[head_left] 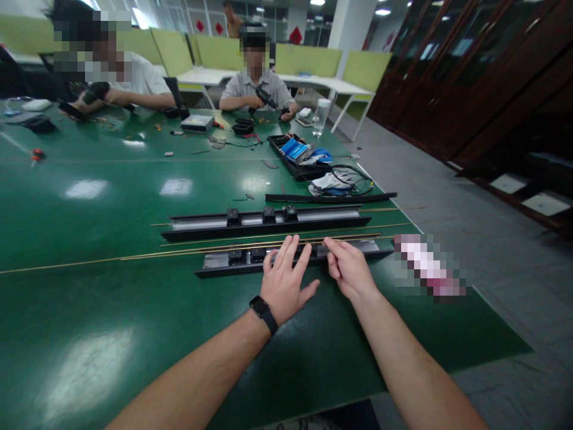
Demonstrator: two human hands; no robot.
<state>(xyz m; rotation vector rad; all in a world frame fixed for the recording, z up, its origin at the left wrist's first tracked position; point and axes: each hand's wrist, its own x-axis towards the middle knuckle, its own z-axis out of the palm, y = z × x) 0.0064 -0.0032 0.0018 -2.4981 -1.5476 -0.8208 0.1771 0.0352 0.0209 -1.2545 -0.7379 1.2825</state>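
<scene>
My left hand [284, 280], with a dark watch on its wrist, is open. Its spread fingers rest over the near black channel rail [215, 272] and the thin brass-coloured rods [179, 251] along its back edge. To its right, my right hand [351, 266] has thumb and index finger pinched together at the rods, over the same rail; the other fingers curl in. Small black blocks [236, 257] sit inside this rail, partly hidden by my hands. Just behind lies a second black rail [268, 228] with three black blocks [268, 215] in its pale channel.
Behind the rails lie a long black strip [331, 197], a glove with a looped cable [340, 181] and a black tray [298, 158] of blue items. A blurred pink-white item [425, 263] lies at the right edge. Two people across the green table [111, 298] hold power drills.
</scene>
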